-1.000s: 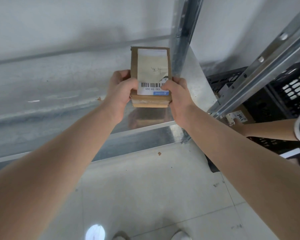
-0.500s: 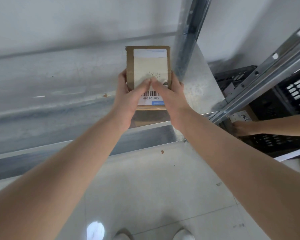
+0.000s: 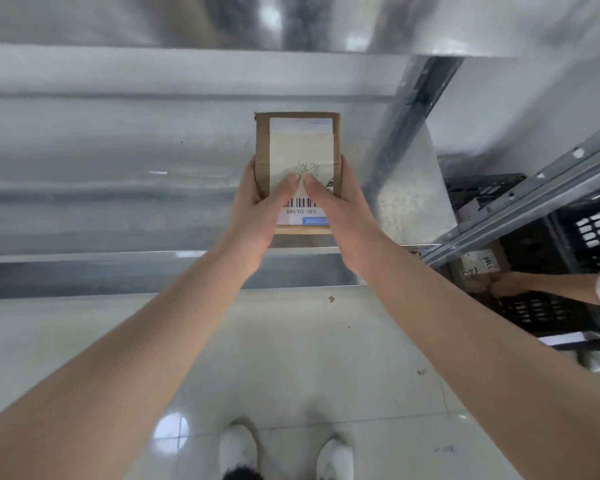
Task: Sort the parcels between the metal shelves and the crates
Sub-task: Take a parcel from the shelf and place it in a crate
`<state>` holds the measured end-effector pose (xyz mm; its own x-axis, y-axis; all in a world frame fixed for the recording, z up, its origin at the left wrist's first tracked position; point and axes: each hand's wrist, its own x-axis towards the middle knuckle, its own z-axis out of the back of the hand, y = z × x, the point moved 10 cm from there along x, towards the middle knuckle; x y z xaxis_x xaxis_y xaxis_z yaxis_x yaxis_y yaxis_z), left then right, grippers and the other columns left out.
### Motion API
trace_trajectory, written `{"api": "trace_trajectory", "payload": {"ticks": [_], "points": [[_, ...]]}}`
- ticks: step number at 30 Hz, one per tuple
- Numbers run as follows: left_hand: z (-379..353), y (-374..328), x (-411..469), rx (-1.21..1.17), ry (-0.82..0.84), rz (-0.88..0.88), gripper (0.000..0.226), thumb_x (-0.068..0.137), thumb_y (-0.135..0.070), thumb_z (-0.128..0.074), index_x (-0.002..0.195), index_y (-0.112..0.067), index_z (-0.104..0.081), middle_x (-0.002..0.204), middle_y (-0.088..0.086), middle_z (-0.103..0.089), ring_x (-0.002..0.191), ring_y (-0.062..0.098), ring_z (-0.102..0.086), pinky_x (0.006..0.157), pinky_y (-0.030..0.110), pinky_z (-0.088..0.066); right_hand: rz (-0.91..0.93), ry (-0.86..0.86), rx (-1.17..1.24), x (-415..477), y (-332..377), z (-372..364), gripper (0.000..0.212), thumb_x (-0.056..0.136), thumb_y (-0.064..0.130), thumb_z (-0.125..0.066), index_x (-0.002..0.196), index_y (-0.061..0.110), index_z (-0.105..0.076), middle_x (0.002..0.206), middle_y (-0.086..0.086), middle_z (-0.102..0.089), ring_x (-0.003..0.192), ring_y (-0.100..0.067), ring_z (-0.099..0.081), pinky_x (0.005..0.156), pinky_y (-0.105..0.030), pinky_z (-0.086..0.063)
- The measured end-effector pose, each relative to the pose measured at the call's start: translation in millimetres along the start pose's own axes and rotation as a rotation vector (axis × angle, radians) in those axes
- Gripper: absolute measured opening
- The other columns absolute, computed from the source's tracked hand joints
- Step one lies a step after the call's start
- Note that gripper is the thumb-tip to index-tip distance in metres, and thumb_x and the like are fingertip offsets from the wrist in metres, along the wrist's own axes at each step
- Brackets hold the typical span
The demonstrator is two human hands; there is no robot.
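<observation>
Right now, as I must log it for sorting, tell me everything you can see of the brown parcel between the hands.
The parcel is a flat, rectangular brown cardboard box lying lengthwise on the metal shelf near its front edge. A pale label covers most of its top, with handwriting, a barcode, the print 530- D5 069 and a blue strip. The left hand and right hand hold its near sides, both thumbs pressed on the label.

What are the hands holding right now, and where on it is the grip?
Both hold the cardboard parcel on the metal shelf: left hand on its left edge, right hand on its right edge, both thumbs pressing the label on top.
</observation>
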<state>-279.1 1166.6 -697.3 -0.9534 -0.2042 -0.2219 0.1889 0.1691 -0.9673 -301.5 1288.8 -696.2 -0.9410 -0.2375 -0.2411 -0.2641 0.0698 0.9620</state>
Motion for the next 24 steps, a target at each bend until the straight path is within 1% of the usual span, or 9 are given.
{"api": "trace_trajectory", "payload": {"ticks": [2, 4, 8, 11, 13, 15, 17, 21, 24], "points": [[25, -8, -23, -0.024, -0.061, 0.016, 0.043, 0.096, -0.007, -0.06, 0.137, -0.003, -0.046, 0.12, 0.009, -0.068, 0.104, 0.018, -0.068, 0.083, 0.027, -0.056, -0.015, 0.041, -0.024, -15, 2, -25, 0.036, 0.101, 0.006, -0.054, 0.135, 0.009, -0.046, 0.127, -0.012, -0.065, 0.111, -0.019, -0.065, 0.098, -0.033, -0.054], [51, -14, -51, -0.053, -0.12, 0.032, 0.042, 0.095, -0.006, -0.061, 0.135, -0.003, -0.047, 0.12, 0.009, -0.068, 0.104, 0.018, -0.069, 0.083, 0.027, -0.056, -0.038, 0.09, -0.046, -34, 2, -54, 0.037, 0.1, 0.004, -0.054, 0.136, 0.007, -0.045, 0.127, -0.014, -0.065, 0.116, -0.024, -0.064, 0.101, -0.037, -0.053], [105, -27, -119, -0.113, -0.248, 0.106, 0.045, 0.095, -0.002, -0.06, 0.138, -0.002, -0.044, 0.124, 0.012, -0.066, 0.106, 0.017, -0.068, 0.084, 0.027, -0.056, -0.15, 0.151, -0.052, -86, 0, -115, 0.038, 0.1, 0.001, -0.052, 0.137, 0.008, -0.043, 0.124, -0.008, -0.064, 0.108, -0.019, -0.065, 0.094, -0.031, -0.055], [149, -39, -170, -0.153, -0.346, 0.12, 0.039, 0.096, 0.0, -0.057, 0.134, 0.0, -0.045, 0.116, 0.009, -0.067, 0.097, 0.011, -0.07, 0.079, 0.024, -0.055, -0.219, 0.227, -0.079, -125, -2, -164, 0.035, 0.1, 0.002, -0.052, 0.132, 0.015, -0.045, 0.121, -0.005, -0.065, 0.105, -0.018, -0.066, 0.093, -0.032, -0.056], [176, -48, -205, -0.174, -0.411, 0.14, 0.04, 0.096, -0.002, -0.059, 0.134, -0.003, -0.046, 0.119, 0.01, -0.067, 0.101, 0.015, -0.07, 0.082, 0.027, -0.056, -0.26, 0.284, -0.083, -152, 1, -198, 0.035, 0.101, 0.002, -0.052, 0.131, 0.018, -0.045, 0.12, -0.003, -0.065, 0.102, -0.016, -0.067, 0.089, -0.03, -0.057], [208, -63, -240, -0.191, -0.499, 0.13, 0.037, 0.096, -0.005, -0.06, 0.131, -0.007, -0.05, 0.12, 0.01, -0.068, 0.104, 0.019, -0.069, 0.085, 0.031, -0.057, -0.294, 0.33, -0.086, -176, 10, -233, 0.035, 0.101, 0.003, -0.052, 0.131, 0.018, -0.045, 0.116, 0.001, -0.067, 0.097, -0.013, -0.069, 0.082, -0.027, -0.058], [238, -86, -271, -0.232, -0.556, 0.103, 0.034, 0.096, -0.003, -0.059, 0.128, -0.01, -0.052, 0.118, 0.008, -0.069, 0.102, 0.018, -0.07, 0.085, 0.03, -0.057, -0.299, 0.397, -0.096, -199, 26, -273, 0.038, 0.101, 0.003, -0.052, 0.136, 0.014, -0.045, 0.115, 0.001, -0.067, 0.094, -0.01, -0.07, 0.078, -0.025, -0.057], [305, -152, -329, -0.289, -0.649, 0.031, 0.041, 0.095, -0.005, -0.06, 0.135, -0.004, -0.049, 0.12, 0.011, -0.068, 0.103, 0.019, -0.07, 0.081, 0.027, -0.056, -0.261, 0.528, -0.179, -243, 73, -366, 0.051, 0.102, 0.011, -0.053, 0.149, 0.02, -0.036, 0.133, -0.002, -0.062, 0.108, -0.014, -0.068, 0.087, -0.028, -0.057], [361, -198, -364, -0.314, -0.715, -0.032, 0.041, 0.096, -0.005, -0.06, 0.135, -0.005, -0.049, 0.118, 0.01, -0.069, 0.099, 0.017, -0.07, 0.078, 0.024, -0.056, -0.243, 0.636, -0.169, -267, 107, -441, 0.048, 0.103, 0.012, -0.052, 0.148, 0.019, -0.038, 0.132, -0.004, -0.063, 0.108, -0.017, -0.069, 0.087, -0.031, -0.059]]}}
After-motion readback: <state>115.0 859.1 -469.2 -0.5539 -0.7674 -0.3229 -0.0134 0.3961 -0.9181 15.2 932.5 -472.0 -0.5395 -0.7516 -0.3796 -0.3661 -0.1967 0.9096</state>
